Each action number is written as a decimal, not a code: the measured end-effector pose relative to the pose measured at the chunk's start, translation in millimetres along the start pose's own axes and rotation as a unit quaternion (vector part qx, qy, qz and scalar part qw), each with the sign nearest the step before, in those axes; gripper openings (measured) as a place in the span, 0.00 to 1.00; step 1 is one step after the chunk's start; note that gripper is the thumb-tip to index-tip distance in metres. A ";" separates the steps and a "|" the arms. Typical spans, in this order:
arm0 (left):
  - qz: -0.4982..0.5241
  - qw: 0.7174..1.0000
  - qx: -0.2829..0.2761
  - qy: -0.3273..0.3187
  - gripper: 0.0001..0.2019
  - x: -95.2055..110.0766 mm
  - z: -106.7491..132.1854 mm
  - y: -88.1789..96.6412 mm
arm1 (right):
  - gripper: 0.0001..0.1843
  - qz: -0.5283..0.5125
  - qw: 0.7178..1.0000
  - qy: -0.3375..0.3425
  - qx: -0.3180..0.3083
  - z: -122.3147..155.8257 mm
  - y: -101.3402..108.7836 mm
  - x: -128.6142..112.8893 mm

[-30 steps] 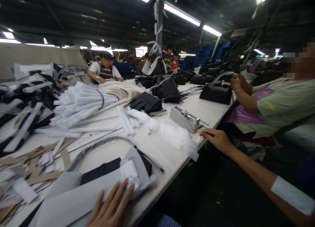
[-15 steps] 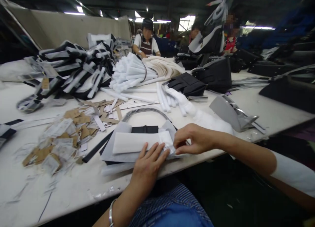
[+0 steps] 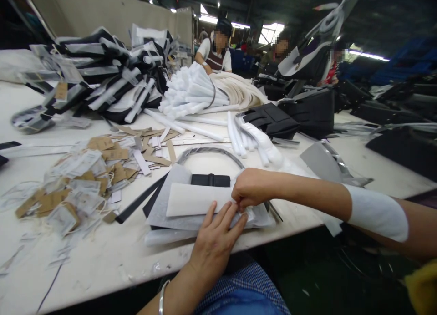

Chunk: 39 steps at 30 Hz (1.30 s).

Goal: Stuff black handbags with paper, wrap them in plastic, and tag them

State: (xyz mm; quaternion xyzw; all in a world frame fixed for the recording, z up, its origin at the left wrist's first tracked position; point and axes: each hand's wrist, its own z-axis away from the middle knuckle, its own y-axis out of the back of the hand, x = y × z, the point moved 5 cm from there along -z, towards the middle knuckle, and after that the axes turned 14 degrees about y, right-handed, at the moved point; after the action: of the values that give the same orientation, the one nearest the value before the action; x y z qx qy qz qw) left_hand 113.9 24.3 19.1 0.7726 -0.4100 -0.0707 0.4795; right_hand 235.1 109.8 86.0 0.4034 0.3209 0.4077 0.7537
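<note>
On the table in front of me lies a black handbag (image 3: 186, 180) partly covered by grey-white wrapping paper (image 3: 157, 217). Its arched handle (image 3: 210, 149) is wrapped in clear film and points away from me. A white foam strip (image 3: 184, 200) rests across the bag, below a black strap piece (image 3: 210, 180). My left hand (image 3: 215, 235) presses flat on the strip's lower edge, fingers stretched out. My right hand (image 3: 251, 187) is closed at the strip's right end, beside my left fingertips; what its fingers pinch is hidden. Crinkled film (image 3: 256, 215) shows under that hand.
Paper tags (image 3: 82, 183) lie in a heap to the left. Behind them are piled wrapped bags (image 3: 99, 73). White foam tubes (image 3: 191, 89) and black bags (image 3: 269, 119) lie farther back. A grey piece (image 3: 317, 162) sits at right. A co-worker (image 3: 218, 51) is across the table.
My right hand has moved slightly left, over the strip's end, and its fingers have closed more tightly. My left hand remains flat on the strip. The view has shifted a little.
</note>
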 end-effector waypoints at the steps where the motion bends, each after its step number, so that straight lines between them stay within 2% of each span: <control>1: 0.000 1.000 0.003 -0.003 0.20 0.0 0.3 0.0 | 0.08 0.005 1.000 -0.007 -0.013 -2.5 0.6 0.8; 5: 0.000 1.000 0.012 -0.007 0.21 0.3 1.1 -0.7 | 0.08 0.015 0.998 -0.022 -0.063 -10.5 1.8 4.2; 10: 0.002 1.000 0.018 0.004 0.20 1.0 0.4 -2.3 | 0.08 0.033 0.996 -0.016 -0.086 -15.6 6.6 5.5; 15: 0.006 1.000 0.022 0.004 0.19 1.2 2.0 -2.2 | 0.13 0.065 0.995 -0.005 -0.073 -19.2 7.3 13.6; 19: 0.001 1.000 0.023 0.001 0.19 1.4 3.3 -3.1 | 0.21 0.063 0.997 -0.013 -0.048 -20.6 4.2 32.7; 23: -0.020 1.000 0.012 -0.006 0.20 1.4 3.4 -5.0 | 0.25 0.013 0.998 -0.059 -0.007 -18.3 -2.0 61.3; 26: -0.037 0.999 0.011 -0.019 0.19 1.7 3.7 -5.7 | 0.26 -0.084 0.992 -0.087 0.027 -16.8 -15.0 82.7; 29: -0.046 0.999 0.010 -0.022 0.19 2.2 3.9 -6.5 | 0.25 -0.211 0.968 -0.102 0.092 -16.1 -26.8 101.6; 32: -0.052 0.999 0.005 -0.015 0.18 2.9 3.9 -7.8 | 0.22 -0.272 0.945 -0.108 0.148 -11.4 -29.6 114.1; 34: -0.055 0.998 0.007 -0.010 0.18 3.2 4.4 -8.7 | 0.21 -0.263 0.937 -0.131 0.188 -2.0 -27.4 115.8; 36: -0.052 0.998 0.018 -0.008 0.19 3.5 5.4 -9.1 | 0.25 -0.253 0.924 -0.158 0.240 11.7 -26.8 107.8; 39: -0.041 0.999 0.032 -0.005 0.19 3.5 7.0 -9.1 | 0.39 -0.258 0.913 -0.127 0.288 26.6 -34.2 75.1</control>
State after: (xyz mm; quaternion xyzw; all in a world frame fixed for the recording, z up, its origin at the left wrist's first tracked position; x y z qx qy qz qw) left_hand 117.8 18.8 9.0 0.8035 -0.3824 -0.0813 0.4489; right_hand 303.4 154.5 57.1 0.5549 0.4186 0.0342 0.7181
